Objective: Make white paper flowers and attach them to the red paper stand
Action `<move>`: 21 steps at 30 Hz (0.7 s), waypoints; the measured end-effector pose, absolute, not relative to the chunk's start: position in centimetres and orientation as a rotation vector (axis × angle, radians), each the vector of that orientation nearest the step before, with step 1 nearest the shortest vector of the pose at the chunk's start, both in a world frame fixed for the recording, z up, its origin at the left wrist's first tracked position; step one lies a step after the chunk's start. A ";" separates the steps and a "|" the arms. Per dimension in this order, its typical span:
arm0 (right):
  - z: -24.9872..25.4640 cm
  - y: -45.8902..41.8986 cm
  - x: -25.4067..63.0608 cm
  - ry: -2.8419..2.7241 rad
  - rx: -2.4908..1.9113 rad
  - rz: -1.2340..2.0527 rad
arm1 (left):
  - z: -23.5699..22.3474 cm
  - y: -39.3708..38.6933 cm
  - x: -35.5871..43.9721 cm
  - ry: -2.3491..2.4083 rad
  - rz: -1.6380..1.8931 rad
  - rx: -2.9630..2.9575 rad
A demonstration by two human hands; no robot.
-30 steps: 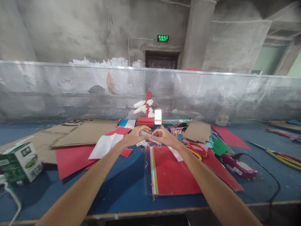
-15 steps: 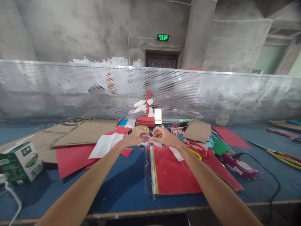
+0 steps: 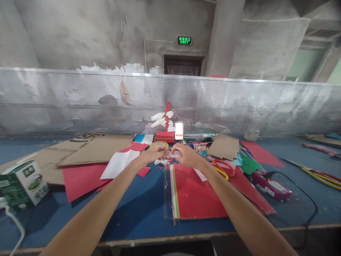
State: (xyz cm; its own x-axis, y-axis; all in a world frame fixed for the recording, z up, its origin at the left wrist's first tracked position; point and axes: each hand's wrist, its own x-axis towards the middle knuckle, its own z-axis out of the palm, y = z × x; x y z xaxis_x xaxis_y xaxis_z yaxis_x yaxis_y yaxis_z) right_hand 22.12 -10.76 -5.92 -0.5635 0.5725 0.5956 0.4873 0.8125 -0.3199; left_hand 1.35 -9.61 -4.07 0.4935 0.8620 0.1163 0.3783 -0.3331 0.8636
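Between my two hands is a small piece of white paper (image 3: 175, 154), partly hidden by the fingers. My left hand (image 3: 155, 154) pinches its left end. The fingers of my right hand (image 3: 184, 154) curl round its other end. Just below the hands lie white paper scraps (image 3: 162, 161) and a plastic-wrapped pack of red paper (image 3: 199, 195) with coloured edges. A roll of yellowish tape (image 3: 159, 144) sits behind my left hand. Further back stands a red upright piece with white paper flowers (image 3: 159, 122) on a red block (image 3: 165, 136).
Left are a white sheet (image 3: 119, 165), red paper (image 3: 85, 179), cardboard (image 3: 98, 149) and a green-and-white box (image 3: 23, 185). Right are red-and-yellow-handled scissors (image 3: 225, 169), a purple device (image 3: 271, 186) with a black cable, and long-handled pliers or shears (image 3: 317, 174). A perforated metal screen (image 3: 66, 103) closes the back.
My right fingers have curled further over the white paper, so less of it hangs out below the hands. The hands stay in about the same place.
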 end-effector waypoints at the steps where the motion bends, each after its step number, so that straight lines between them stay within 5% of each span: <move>1: -5.8 -10.7 22.3 -2.283 -0.760 0.136 | -4.0 -9.6 1.3 1.032 0.730 1.927; 21: -5.1 -10.8 22.8 -1.972 -0.776 0.669 | -3.6 -10.2 1.7 0.864 0.679 2.066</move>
